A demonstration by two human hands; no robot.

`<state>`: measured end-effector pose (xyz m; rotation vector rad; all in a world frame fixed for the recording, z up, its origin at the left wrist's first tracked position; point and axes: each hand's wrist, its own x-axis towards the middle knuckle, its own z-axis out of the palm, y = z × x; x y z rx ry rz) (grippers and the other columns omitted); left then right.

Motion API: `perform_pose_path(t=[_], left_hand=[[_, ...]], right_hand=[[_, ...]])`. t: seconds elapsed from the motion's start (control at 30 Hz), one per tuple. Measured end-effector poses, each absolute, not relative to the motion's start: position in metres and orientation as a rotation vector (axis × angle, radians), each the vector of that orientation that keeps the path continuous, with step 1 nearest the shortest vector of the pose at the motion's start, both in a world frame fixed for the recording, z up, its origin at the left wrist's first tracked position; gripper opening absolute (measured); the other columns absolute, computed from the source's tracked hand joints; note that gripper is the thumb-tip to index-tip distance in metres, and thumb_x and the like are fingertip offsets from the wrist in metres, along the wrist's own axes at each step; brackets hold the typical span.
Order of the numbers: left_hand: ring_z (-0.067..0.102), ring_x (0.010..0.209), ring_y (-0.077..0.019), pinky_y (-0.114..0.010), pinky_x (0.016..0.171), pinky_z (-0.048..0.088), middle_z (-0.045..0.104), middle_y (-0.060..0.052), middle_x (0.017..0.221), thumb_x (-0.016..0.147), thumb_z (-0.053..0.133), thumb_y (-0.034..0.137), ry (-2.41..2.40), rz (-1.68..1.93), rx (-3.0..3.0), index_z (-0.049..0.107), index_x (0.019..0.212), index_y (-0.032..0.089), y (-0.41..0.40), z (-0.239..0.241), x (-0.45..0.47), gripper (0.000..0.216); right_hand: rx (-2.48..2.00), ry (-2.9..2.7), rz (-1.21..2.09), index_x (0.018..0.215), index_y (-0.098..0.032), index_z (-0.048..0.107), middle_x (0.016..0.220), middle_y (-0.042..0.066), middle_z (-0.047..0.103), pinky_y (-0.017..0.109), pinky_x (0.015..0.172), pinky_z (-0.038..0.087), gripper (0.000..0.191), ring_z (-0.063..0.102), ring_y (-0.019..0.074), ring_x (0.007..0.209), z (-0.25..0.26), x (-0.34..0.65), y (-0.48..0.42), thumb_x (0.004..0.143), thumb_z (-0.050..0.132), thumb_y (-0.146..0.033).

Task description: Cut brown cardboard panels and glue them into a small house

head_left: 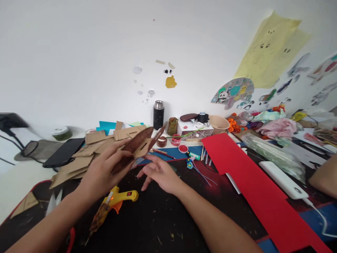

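Observation:
My left hand (101, 173) grips a brown-painted cardboard piece (140, 140) with curved sides and a paler tan part, held up above the dark mat. Close beneath its right end is my right hand (162, 174), fingers apart. Whether a fingertip touches the cardboard I cannot tell. Below my left hand a yellow glue gun (121, 197) lies on the mat, its small light glowing orange. Scissors (54, 203) lie partly hidden under my left forearm.
Cut cardboard pieces (76, 165) are piled at the left beside a black phone-like slab (64, 153). A black flask (158, 116), open paint pots (183, 148) and a white box (196, 130) stand near the wall. Red card (244, 182) and a white power strip (283, 179) lie right.

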<state>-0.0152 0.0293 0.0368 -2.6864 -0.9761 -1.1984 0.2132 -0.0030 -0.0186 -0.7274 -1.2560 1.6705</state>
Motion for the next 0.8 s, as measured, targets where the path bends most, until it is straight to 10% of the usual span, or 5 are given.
perform_pose_path(t=[0.4,0.8], left_hand=[[0.059,0.143,-0.0375,-0.050,0.115,0.053,0.061,-0.022,0.153,0.097,0.069,0.015,-0.725,-0.960,-2.525,0.067,0.119,0.018,0.000,0.026,0.017,0.022],[0.063,0.141,-0.0385,-0.058,0.109,0.059,0.054,-0.016,0.165,0.094,0.074,0.047,-1.214,-1.422,-2.956,0.030,0.169,0.038,-0.004,0.024,0.018,0.086]], right_hand=[[-0.821,-1.181,1.445,0.140,-0.026,0.069,0.145,0.011,0.070,0.055,0.117,0.051,0.074,0.061,0.0345,0.142,-0.010,0.204,-0.018,0.087,0.073,-0.078],[-1.192,-1.352,1.024,0.138,-0.032,0.073,0.143,0.006,0.072,0.056,0.129,0.036,0.044,0.057,0.0317,0.147,-0.008,0.230,-0.001,0.098,0.070,-0.048]])
